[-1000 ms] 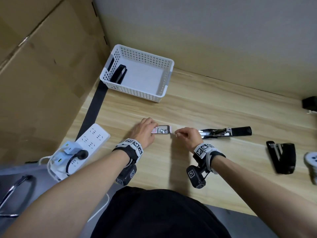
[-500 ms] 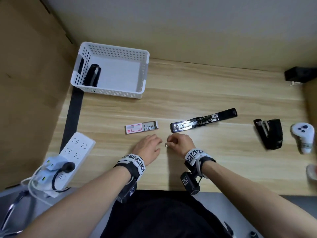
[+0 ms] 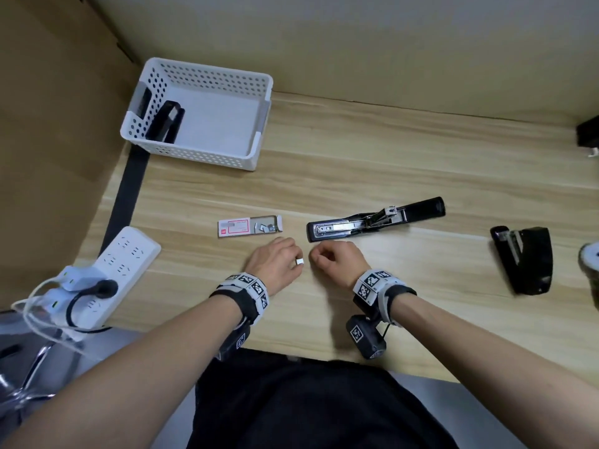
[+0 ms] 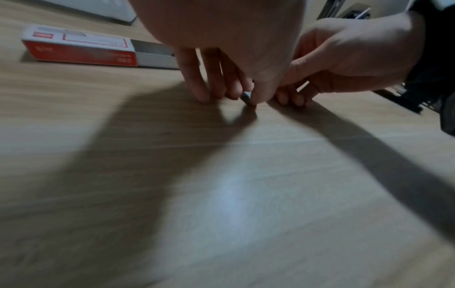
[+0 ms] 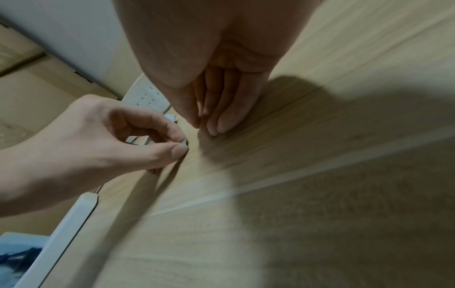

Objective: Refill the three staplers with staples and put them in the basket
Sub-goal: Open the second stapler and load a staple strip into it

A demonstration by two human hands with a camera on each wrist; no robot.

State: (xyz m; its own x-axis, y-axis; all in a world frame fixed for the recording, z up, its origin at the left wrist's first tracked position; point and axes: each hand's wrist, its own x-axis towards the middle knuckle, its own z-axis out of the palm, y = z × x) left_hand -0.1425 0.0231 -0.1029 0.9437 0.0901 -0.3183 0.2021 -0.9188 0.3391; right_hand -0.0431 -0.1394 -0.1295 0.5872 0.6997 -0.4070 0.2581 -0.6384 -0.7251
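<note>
The left hand (image 3: 275, 260) pinches a short strip of staples (image 3: 300, 261) between thumb and forefinger, low over the table (image 3: 389, 150) near the person. The right hand (image 3: 337, 260) sits just right of it, fingers curled in; in the left wrist view a thin pale sliver shows between them, but I cannot tell whether it grasps anything.

The strip is small and, I judge, brittle: a hard squeeze or a clumsy hand-over could snap it or drop it flat on the wood, where it would be awkward to lift again. The open stapler (image 3: 372, 220) lies just beyond the hands with its magazine exposed; a strip fed in crooked would likely jam the channel. A careless sleeve or wrist could also knock the open staple box (image 3: 249, 225), to the left, and spill it.

Counted: three staplers, one in the basket (image 3: 259, 147) at far left (image 3: 165, 123), the open one, and a shut one (image 3: 522, 257) at right; one basket; one staple box; one strip in hand; one power strip (image 3: 123, 260) at left
</note>
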